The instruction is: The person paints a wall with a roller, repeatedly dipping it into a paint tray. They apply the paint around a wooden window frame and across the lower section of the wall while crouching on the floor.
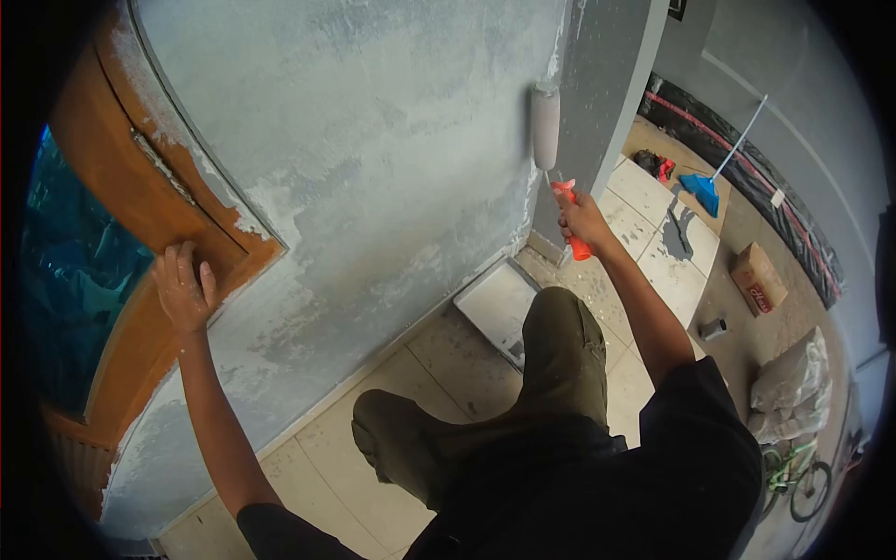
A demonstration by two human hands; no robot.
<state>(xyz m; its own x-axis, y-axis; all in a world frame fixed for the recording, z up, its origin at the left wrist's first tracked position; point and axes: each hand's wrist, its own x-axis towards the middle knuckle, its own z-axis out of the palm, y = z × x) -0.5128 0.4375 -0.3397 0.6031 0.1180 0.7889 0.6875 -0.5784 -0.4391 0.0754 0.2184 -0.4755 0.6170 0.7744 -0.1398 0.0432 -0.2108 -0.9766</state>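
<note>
Two bare hands are raised before a patchy, pale grey plastered wall [373, 140], seen from above. The right hand [586, 222] grips one paint roller with a pale cylindrical sleeve and an orange-red handle [547, 126]. Its fingers curl closed around the handle, which points down toward the floor, so the sleeve stands upright, seemingly against the wall's right edge, beside a dark grey pillar [597, 103]. The low grip probably keeps the hand off the wall's surface and lets the sleeve follow that narrow edge. The left hand [185, 285] holds nothing; its fingers lie close together, slightly bent, thumb apart, on the curved, orange-brown wooden frame [93, 159], likely as a steadying touch.

One rectangular, dark-rimmed paint tray [486, 335] with a whitish coating lies on the beige tiled floor [280, 476], along the wall's bottom edge and near its corner with the pillar, presumably to be within easy reach and catch drips. It sits just beside one of two bent knees in olive trousers [565, 327].

Beyond the pillar, to the right, the floor carries one blue broom with a pale pole [700, 193], one brown cardboard box [756, 280], one small grey container [712, 329] and one green bicycle [793, 481].
</note>
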